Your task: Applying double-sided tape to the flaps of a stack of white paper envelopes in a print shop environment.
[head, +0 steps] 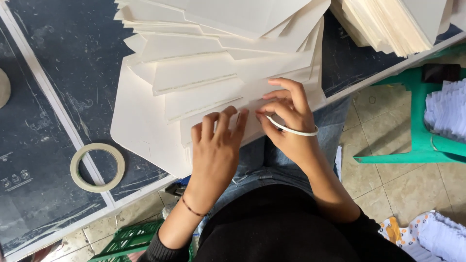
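Both hands (218, 140) (286, 114) pressing on fanned cream sheets (204, 82).

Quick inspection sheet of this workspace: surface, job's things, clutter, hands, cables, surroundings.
Surface: dark scratched table with white edge strips.
Job's things: fanned cream card sheets; thin tape ring around the right hand.
Clutter: tape roll lying flat beside the sheets; second paper stack at the table's far corner.
Hands: left hand pressing flat on the sheets; right hand pinching at the sheet edge.
Cables: nothing seen.
Surroundings: tiled floor, green stool, green crate.
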